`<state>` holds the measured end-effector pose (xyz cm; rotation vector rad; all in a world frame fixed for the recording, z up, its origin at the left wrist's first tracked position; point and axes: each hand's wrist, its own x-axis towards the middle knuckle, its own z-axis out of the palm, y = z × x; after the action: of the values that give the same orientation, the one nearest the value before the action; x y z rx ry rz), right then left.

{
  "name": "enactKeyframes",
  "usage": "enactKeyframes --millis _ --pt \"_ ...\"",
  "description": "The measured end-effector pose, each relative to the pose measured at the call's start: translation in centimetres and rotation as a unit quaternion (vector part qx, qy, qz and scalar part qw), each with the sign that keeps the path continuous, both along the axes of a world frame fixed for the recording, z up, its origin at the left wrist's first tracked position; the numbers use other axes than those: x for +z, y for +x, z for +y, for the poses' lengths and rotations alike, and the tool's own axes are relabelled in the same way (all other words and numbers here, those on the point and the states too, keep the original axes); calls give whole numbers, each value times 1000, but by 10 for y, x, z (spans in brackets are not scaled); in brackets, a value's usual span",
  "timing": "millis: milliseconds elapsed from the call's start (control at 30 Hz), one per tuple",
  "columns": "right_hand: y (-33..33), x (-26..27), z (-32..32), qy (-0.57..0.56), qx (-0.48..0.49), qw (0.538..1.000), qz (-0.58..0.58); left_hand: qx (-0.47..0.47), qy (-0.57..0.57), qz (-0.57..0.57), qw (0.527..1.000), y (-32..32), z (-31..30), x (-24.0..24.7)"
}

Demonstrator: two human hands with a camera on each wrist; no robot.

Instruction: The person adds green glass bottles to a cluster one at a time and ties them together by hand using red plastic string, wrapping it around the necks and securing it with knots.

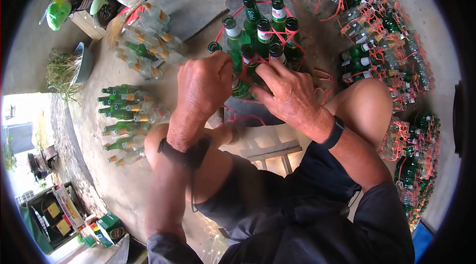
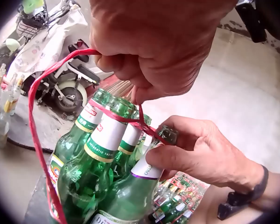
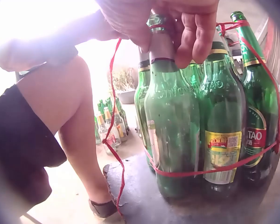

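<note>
A cluster of green glass bottles (image 1: 264,36) stands upright on a dark slab (image 1: 252,115) between the person's knees. Red plastic twine (image 2: 36,105) loops round their necks, and a lower band of it crosses their bodies in the right wrist view. The left hand (image 1: 204,80), fingers curled, grips the twine above the necks and holds it taut. Thumb and fingers of the right hand (image 1: 293,94) hold the neck of the nearest green bottle (image 3: 171,109), beside the twine crossing. A loose length of twine hangs down at the bundle's left side in the right wrist view.
Loose clear and green bottles (image 1: 124,100) stand on the floor at the left. Many twine-tied bundles (image 1: 382,46) line the right side. A tub with dry grass (image 1: 84,63) sits by the left wall. An electric scooter (image 2: 70,91) is parked behind.
</note>
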<state>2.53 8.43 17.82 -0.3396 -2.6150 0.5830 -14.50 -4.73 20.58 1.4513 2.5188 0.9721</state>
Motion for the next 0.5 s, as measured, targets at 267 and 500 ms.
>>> enactKeyframes --millis 267,500 --pt "-1 -11 -2 -15 -7 999 36 15 -83 -177 981 -20 7 13" --pt "0 -12 5 -62 23 997 31 8 -89 -244 966 -20 1 13"
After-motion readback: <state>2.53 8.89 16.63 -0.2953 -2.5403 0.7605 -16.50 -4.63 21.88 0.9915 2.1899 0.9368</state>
